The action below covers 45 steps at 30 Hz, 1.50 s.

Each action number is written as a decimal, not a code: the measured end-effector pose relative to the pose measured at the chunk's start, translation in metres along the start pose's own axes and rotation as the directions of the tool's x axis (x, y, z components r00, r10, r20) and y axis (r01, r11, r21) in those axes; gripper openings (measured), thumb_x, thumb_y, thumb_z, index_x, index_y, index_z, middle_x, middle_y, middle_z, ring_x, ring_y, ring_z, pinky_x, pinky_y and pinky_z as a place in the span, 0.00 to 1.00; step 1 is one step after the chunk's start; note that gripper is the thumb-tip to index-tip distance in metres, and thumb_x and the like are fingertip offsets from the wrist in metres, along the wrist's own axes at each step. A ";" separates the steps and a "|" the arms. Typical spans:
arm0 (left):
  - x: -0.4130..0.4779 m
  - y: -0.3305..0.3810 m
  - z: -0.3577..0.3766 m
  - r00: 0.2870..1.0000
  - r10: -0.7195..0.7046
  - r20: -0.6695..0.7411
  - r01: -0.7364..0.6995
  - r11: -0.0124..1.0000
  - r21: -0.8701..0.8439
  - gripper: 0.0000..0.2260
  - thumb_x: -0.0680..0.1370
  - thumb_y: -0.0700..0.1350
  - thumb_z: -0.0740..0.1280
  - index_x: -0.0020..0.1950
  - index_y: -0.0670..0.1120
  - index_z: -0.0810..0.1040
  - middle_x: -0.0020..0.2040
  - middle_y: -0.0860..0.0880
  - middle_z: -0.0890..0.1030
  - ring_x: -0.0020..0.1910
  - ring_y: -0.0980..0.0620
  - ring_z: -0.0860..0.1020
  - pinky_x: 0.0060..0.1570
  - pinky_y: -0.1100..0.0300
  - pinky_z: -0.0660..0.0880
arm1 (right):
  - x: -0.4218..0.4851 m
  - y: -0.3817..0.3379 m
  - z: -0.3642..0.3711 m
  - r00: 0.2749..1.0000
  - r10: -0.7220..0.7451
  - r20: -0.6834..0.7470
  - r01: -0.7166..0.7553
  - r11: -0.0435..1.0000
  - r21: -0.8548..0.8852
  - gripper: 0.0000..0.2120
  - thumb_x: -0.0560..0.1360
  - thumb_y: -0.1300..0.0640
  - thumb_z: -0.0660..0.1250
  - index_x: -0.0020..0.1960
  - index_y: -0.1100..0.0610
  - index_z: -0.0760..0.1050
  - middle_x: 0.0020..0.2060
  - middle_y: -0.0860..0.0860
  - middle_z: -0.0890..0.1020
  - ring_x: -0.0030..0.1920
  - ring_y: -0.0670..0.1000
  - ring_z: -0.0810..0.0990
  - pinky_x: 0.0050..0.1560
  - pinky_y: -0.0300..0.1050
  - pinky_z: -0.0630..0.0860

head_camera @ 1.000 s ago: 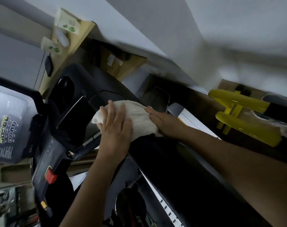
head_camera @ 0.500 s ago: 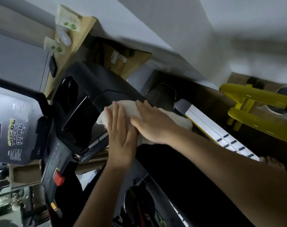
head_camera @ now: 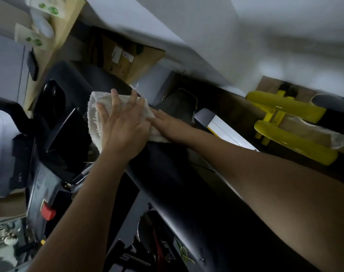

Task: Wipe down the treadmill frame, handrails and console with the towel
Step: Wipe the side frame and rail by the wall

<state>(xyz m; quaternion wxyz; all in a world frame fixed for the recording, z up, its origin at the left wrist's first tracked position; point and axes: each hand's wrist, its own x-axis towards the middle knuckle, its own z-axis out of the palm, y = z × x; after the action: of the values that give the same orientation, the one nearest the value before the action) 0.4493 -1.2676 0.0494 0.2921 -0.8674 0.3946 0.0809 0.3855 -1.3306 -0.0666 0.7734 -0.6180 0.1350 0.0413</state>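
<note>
Up at the far end of the black padded handrail (head_camera: pixel 167 173), the off-white frayed towel (head_camera: pixel 94 124) is lying draped over the rail. The left hand (head_camera: pixel 122 128) is pressing it down with fingers spread flat, and the right hand (head_camera: pixel 167 126) is lying straight-fingered on its near edge (neither is clutching the cloth). The rail's long axis is running back towards the person, under the right forearm, so the next stroke is probably heading that way.

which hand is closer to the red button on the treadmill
Left. The left hand presses the towel up and right of the red button; the right hand lies beyond it, farther right.
</note>
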 end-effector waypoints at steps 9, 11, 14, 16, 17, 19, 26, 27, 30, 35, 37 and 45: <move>-0.042 0.029 0.006 0.999 -0.002 -0.053 -0.004 0.994 -0.107 0.33 0.71 0.51 0.49 0.79 0.51 0.61 0.81 0.54 0.55 0.80 0.49 0.44 0.76 0.44 0.34 | -0.051 0.017 0.003 0.991 0.136 0.010 -0.135 0.969 0.209 0.24 0.75 0.44 0.54 0.71 0.42 0.65 0.68 0.54 0.70 0.66 0.55 0.70 0.68 0.54 0.65; -0.060 0.037 0.008 0.997 0.021 -0.079 -0.034 0.985 -0.171 0.35 0.71 0.54 0.45 0.79 0.50 0.60 0.81 0.53 0.54 0.80 0.49 0.43 0.75 0.44 0.33 | -0.065 0.017 0.005 0.990 0.139 -0.014 -0.134 0.971 0.200 0.23 0.76 0.45 0.54 0.71 0.44 0.66 0.65 0.51 0.71 0.65 0.55 0.72 0.69 0.57 0.66; -0.087 0.044 0.013 0.989 0.044 -0.138 -0.081 0.957 -0.277 0.38 0.70 0.57 0.41 0.79 0.48 0.60 0.81 0.52 0.53 0.80 0.48 0.41 0.74 0.46 0.31 | -0.090 0.019 0.008 0.998 0.059 -0.031 -0.052 0.980 0.193 0.21 0.82 0.54 0.52 0.75 0.49 0.62 0.67 0.52 0.72 0.66 0.53 0.71 0.69 0.51 0.65; -0.107 0.049 0.019 0.976 0.060 -0.211 -0.133 0.926 -0.352 0.36 0.72 0.56 0.42 0.79 0.45 0.61 0.81 0.49 0.54 0.80 0.45 0.42 0.74 0.46 0.31 | -0.111 0.016 0.012 0.999 0.035 -0.033 -0.027 0.979 0.204 0.21 0.83 0.58 0.53 0.75 0.51 0.61 0.67 0.52 0.71 0.65 0.51 0.71 0.66 0.44 0.65; -0.119 0.052 0.023 0.966 0.068 -0.250 -0.166 0.903 -0.396 0.34 0.74 0.55 0.44 0.78 0.44 0.63 0.81 0.48 0.56 0.80 0.43 0.43 0.74 0.46 0.31 | -0.121 0.015 0.015 0.998 0.036 -0.060 -0.024 0.979 0.201 0.20 0.83 0.58 0.54 0.75 0.52 0.62 0.68 0.54 0.71 0.67 0.51 0.70 0.66 0.42 0.64; -0.144 0.057 0.034 0.944 0.085 -0.318 -0.240 0.837 -0.491 0.29 0.78 0.53 0.47 0.77 0.42 0.64 0.80 0.46 0.58 0.80 0.42 0.45 0.74 0.42 0.31 | -0.142 0.012 0.020 0.993 0.032 -0.114 -0.008 0.978 0.208 0.20 0.79 0.57 0.55 0.70 0.55 0.67 0.67 0.56 0.72 0.66 0.50 0.71 0.67 0.43 0.65; -0.171 0.030 0.064 0.874 0.218 -0.434 -0.447 0.710 -0.545 0.25 0.82 0.48 0.49 0.77 0.39 0.62 0.80 0.42 0.58 0.80 0.40 0.48 0.75 0.34 0.40 | -0.169 -0.012 0.054 0.979 0.026 -0.204 -0.113 0.897 -0.428 0.32 0.77 0.47 0.48 0.78 0.57 0.52 0.76 0.60 0.56 0.75 0.64 0.56 0.72 0.64 0.58; -0.157 0.022 0.059 0.876 0.231 -0.423 -0.440 0.740 -0.508 0.26 0.81 0.49 0.49 0.77 0.41 0.63 0.80 0.43 0.59 0.80 0.42 0.49 0.75 0.35 0.39 | -0.160 -0.014 0.049 0.980 0.029 -0.195 -0.102 0.921 -0.376 0.31 0.78 0.48 0.47 0.78 0.59 0.53 0.76 0.60 0.57 0.75 0.63 0.57 0.73 0.62 0.58; -0.102 0.013 0.035 0.904 0.231 -0.361 -0.360 0.867 -0.345 0.28 0.79 0.54 0.47 0.76 0.44 0.67 0.77 0.45 0.65 0.80 0.45 0.53 0.76 0.38 0.42 | -0.127 -0.016 0.025 0.986 0.125 -0.109 -0.136 0.986 -0.098 0.21 0.84 0.57 0.48 0.74 0.66 0.60 0.73 0.61 0.65 0.73 0.58 0.64 0.67 0.44 0.59; -0.077 0.018 0.027 0.939 0.179 -0.295 -0.262 0.926 -0.272 0.32 0.76 0.55 0.48 0.80 0.47 0.60 0.77 0.46 0.66 0.80 0.49 0.52 0.77 0.45 0.40 | -0.110 0.004 0.012 0.967 0.218 -0.128 -0.208 0.974 0.086 0.23 0.82 0.40 0.50 0.72 0.48 0.68 0.66 0.51 0.75 0.67 0.52 0.71 0.71 0.49 0.63; -0.090 0.023 0.027 0.933 0.171 -0.316 -0.270 0.914 -0.302 0.31 0.76 0.55 0.48 0.77 0.46 0.67 0.77 0.47 0.66 0.80 0.48 0.54 0.76 0.43 0.41 | -0.107 0.014 0.015 0.951 0.277 -0.139 -0.259 0.957 0.131 0.28 0.79 0.34 0.51 0.70 0.49 0.71 0.66 0.53 0.75 0.66 0.54 0.73 0.70 0.54 0.66; -0.197 0.079 0.046 0.882 0.269 -0.387 -0.445 0.746 -0.496 0.22 0.81 0.48 0.53 0.74 0.46 0.71 0.78 0.47 0.64 0.80 0.46 0.54 0.75 0.35 0.42 | -0.210 0.055 0.016 0.999 0.039 -0.007 -0.039 0.999 -0.024 0.27 0.79 0.45 0.43 0.78 0.41 0.52 0.75 0.43 0.63 0.71 0.42 0.66 0.72 0.48 0.64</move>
<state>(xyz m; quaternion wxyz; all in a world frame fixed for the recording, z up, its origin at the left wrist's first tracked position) 0.2626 -1.1567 0.0498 -0.0638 -0.8235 0.5504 0.1218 0.1736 -1.2807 -0.0605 0.7645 -0.6247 0.1489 0.0558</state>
